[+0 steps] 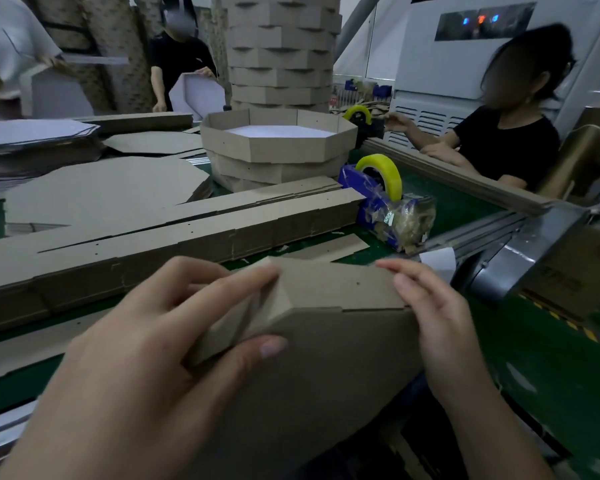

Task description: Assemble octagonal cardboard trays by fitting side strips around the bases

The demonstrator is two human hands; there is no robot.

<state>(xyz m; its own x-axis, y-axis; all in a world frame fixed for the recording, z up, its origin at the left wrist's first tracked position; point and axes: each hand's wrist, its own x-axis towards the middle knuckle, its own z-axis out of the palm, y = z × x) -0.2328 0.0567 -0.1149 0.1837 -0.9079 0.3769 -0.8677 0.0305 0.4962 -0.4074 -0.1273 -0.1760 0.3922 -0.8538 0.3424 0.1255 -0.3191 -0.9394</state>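
Observation:
I hold a brown cardboard base (pixel 312 368) tilted up near my body, with a side strip (pixel 336 289) folded along its top edge. My left hand (pixel 146 348) grips the strip's left corner, fingers over the fold and thumb underneath on the base. My right hand (pixel 433 313) pinches the strip's right end against the base edge. A long pile of flat side strips (pixel 174 237) lies across the green belt beyond my hands. Finished octagonal trays (pixel 278 147) are stacked behind it.
A blue tape dispenser with a yellow roll (pixel 381 199) stands right of the strips. Flat octagonal bases (pixel 101 188) lie at left. A tall tray stack (pixel 281 50) rises behind. A seated person (pixel 499 133) works at right; two others stand at back left. A metal rail (pixel 520 233) borders the belt.

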